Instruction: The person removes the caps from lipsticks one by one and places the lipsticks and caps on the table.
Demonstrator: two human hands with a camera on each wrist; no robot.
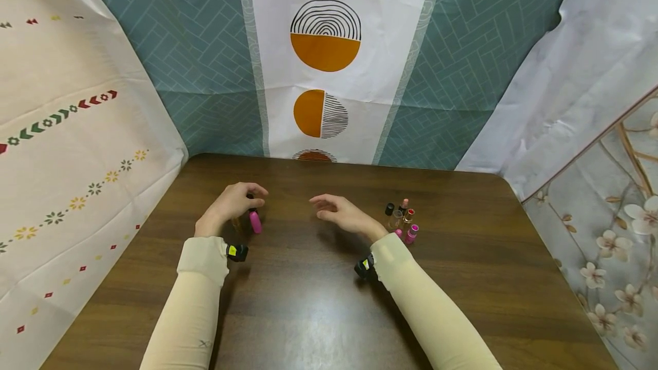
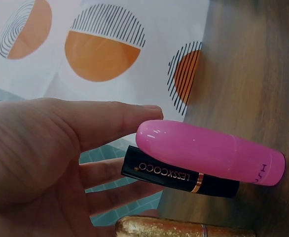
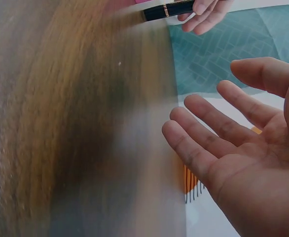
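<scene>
At the table's left side my left hand (image 1: 233,201) is around the top of a black lipstick tube (image 2: 159,170), thumb and fingers spread apart on either side of it. Gold lettering and a gold band mark this tube. A glossy pink lipstick tube (image 2: 208,150) stands in front of it, its rounded top by the thumb tip. A glittery gold tube (image 2: 169,226) stands beside them, partly out of the left wrist view. My right hand (image 1: 341,213) hovers above the middle of the table, fingers extended and parted, holding nothing.
Right of my right hand stands a cluster of several lipsticks and caps: a black cap (image 1: 389,209), a nude lipstick (image 1: 404,204), a gold-cased red one (image 1: 409,216), a pink tube (image 1: 412,234). The brown wooden table (image 1: 308,301) meets a patterned curtain (image 1: 329,73) at its back.
</scene>
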